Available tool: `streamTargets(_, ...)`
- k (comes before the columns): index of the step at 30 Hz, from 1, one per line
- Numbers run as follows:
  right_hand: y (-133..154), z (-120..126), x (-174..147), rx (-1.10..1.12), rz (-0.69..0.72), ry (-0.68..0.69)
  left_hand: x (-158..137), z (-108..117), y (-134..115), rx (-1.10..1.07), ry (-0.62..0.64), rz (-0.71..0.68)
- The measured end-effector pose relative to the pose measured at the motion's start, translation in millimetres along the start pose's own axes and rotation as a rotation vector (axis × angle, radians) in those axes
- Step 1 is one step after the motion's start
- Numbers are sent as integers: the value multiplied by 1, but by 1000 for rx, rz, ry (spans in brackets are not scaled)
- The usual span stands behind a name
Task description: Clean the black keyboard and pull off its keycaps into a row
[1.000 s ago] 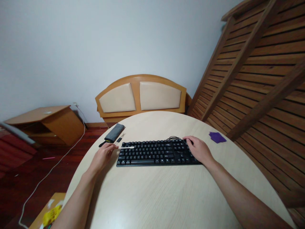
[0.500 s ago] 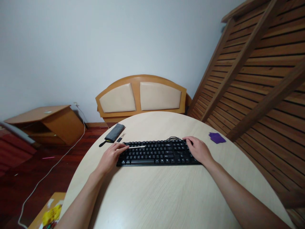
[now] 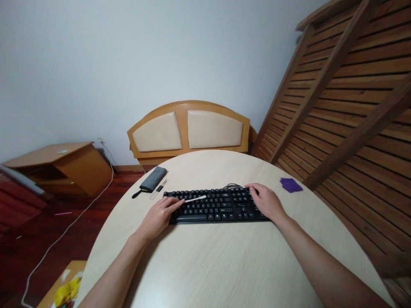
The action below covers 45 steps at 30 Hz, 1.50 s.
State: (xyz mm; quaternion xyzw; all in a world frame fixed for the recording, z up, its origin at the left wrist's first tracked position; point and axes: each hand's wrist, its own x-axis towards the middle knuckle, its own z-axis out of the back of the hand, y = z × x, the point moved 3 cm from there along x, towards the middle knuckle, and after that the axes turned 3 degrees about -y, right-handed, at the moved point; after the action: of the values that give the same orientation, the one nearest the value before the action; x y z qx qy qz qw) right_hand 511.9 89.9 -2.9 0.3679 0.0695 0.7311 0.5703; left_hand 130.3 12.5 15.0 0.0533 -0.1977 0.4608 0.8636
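- The left hand [image 3: 162, 214] is pinching a thin white stick with a slightly thicker pale tip [image 3: 194, 199] near one end, its thumb and fingers closing on it.
- The stick is pointing rightward from this pinch, over the key rows; whether its tip is touching the keys, I cannot tell.
- A long black plastic keyboard with white-marked keys [image 3: 221, 205] is lying beneath the pinch and stretching away to its right.
- The right hand [image 3: 266, 202] is resting over the keyboard's far end, well to the right of the pinch; I cannot tell whether its fingers are clasping the edge or just lying on it.
- A thin black coiled cable [image 3: 233, 186] is sitting behind the keyboard, beyond the pinch and to its right.
- A flat dark-grey pouch [image 3: 153, 179] is lying beyond the pinch and to its left; a small black rectangular piece [image 3: 159, 188] is sitting just beside the pouch.
- A crumpled purple cloth [image 3: 291, 185] is lying past the right hand.
- A round, pale wood-grain table [image 3: 218, 265] is supporting them all.
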Motion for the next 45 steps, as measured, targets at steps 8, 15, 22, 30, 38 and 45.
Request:
streamTargets(8,2,1,-1,9,6,3,-2,10,12,-5,-34,36)
streamTargets(15,-2,-1,0,4,7,10,-23,22,66,11,-168,204)
streamTargets(22,0,0,0,11,9,-1,-31,23,85,31,-196,413)
streamTargets(30,-2,-1,1,1,13,7,-29,24,79,42,-160,538)
streamTargets(38,-3,-1,1,-2,19,2,-35,30,89,115,-116,661)
streamTargets(45,-2,-1,1,0,7,10,-39,35,94,202,-33,755)
